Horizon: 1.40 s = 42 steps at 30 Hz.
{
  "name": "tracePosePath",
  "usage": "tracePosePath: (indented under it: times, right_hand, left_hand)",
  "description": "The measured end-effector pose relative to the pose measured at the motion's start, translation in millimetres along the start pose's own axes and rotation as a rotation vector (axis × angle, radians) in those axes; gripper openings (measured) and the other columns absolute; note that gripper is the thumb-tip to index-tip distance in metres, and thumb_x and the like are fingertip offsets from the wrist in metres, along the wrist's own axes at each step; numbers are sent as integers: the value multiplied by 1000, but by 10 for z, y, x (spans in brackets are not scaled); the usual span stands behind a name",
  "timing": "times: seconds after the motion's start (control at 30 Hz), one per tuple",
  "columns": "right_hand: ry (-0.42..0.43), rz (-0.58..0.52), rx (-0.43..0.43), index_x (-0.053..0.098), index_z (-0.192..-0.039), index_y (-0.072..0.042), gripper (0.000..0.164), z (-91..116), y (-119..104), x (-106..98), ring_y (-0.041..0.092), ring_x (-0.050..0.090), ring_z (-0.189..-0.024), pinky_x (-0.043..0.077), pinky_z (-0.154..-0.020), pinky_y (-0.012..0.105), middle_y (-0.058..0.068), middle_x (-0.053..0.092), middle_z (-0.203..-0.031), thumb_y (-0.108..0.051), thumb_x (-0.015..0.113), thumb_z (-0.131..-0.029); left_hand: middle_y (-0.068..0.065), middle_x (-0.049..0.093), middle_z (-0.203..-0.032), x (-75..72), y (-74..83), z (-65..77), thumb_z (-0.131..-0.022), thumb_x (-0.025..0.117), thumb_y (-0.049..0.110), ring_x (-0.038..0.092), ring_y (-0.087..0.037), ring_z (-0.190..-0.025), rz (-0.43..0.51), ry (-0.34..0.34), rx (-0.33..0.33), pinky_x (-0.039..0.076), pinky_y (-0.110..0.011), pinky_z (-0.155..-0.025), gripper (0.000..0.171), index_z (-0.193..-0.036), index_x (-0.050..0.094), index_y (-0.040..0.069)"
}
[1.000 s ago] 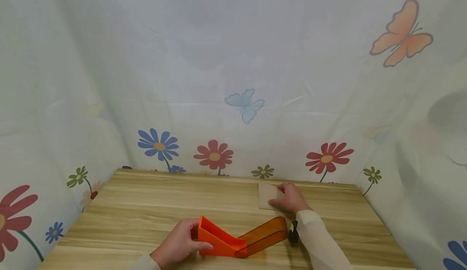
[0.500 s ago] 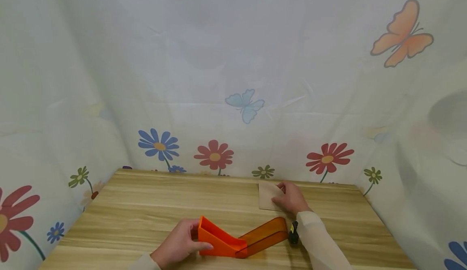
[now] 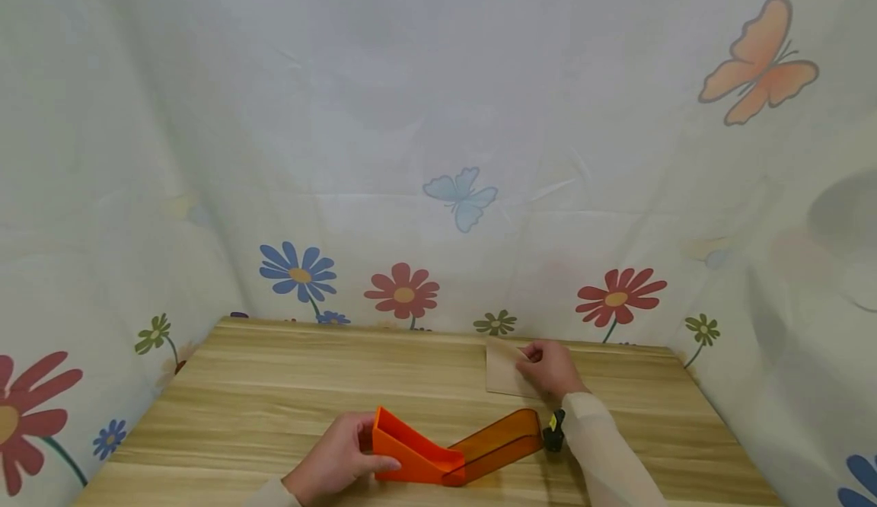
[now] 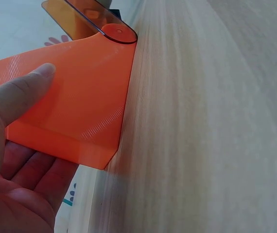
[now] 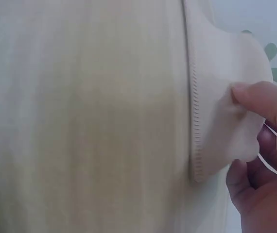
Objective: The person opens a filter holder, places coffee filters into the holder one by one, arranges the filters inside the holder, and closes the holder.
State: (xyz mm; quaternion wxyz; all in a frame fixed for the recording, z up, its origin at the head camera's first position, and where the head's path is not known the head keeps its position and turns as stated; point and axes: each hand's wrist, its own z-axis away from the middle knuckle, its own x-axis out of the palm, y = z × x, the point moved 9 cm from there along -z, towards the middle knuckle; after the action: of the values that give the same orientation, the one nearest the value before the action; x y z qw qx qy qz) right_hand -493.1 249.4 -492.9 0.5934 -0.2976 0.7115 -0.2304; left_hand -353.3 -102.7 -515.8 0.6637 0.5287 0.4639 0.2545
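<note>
My anchor here is the bright orange plastic box [image 3: 411, 457] with the slanted open top, which sits upright on the pale wood-grain table [image 3: 329, 370] just in front of me. Its see-through amber plastic lid [image 3: 500, 442] is swung out to the right of the box, leaving the top uncovered, and I take it that I steady the box from its tall end so that the outstretched lid cannot tip or turn it. My left hand [image 3: 339, 450] is bent round that end, no wider than the box needs: the thumb lies along the near side and the fingers reach behind. The thin tan sheet with a ridged edge [image 3: 503, 374] lies beyond the box and to its right, past the lid. My right hand [image 3: 553, 370] pinches its right part, thumb on the face towards me, the other fingers curled behind, so that the sheet bows there; I judge the grip is kept light because the stuff bends so readily. The wrist view is too soft for me to say whether this is paper or cloth, or one layer or several. A small black object with a yellow patch [image 3: 553, 431] is by my right cuff, close to the lid's far end.
</note>
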Motion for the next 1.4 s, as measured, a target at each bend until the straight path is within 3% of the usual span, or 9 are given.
tracePosePath:
  times: [0.2,0.3,0.53,0.83,1.4]
  right_hand:
    - [-60,-46,26,72,-89,-8,14,-128,187,13,18,57,-73,48,-65,29,4,68,-83,-19,81,-88]
    - [-91,-48,40,74,-93,-8,18,-138,170,-31,18,58,-76,50,-67,30,5,71,-86,-24,82,-88]
    - [-150,-72,51,76,-92,-8,25,-137,40,-134,19,55,-79,47,-70,30,3,69,-86,-31,83,-87]
    - [-214,-133,-35,79,-92,-11,31,-112,-190,-250,20,59,-82,51,-75,32,3,72,-89,-40,84,-84]
    - [-279,-204,-108,80,-92,-12,26,128,-678,-372,23,60,-83,53,-80,39,4,73,-93,-37,85,-84]
  left_hand:
    - [5,76,-107,7,9,-1,-79,87,45,66,-21,-88,6,2,5,56,-26,-80,46,-117,72,25]
    - [5,76,-107,7,19,2,-79,87,45,66,-21,-87,9,1,3,56,-27,-79,46,-117,72,25]
    - [3,76,-107,6,21,12,-79,88,43,65,-21,-86,17,-1,-4,56,-28,-76,46,-117,72,24]
    - [4,76,-105,-9,-13,-1,-77,88,45,65,-22,-85,6,6,-2,56,-28,-74,47,-117,73,24]
    - [5,77,-105,-3,-10,-5,-78,88,44,66,-20,-83,-5,4,9,55,-28,-73,45,-116,73,25]
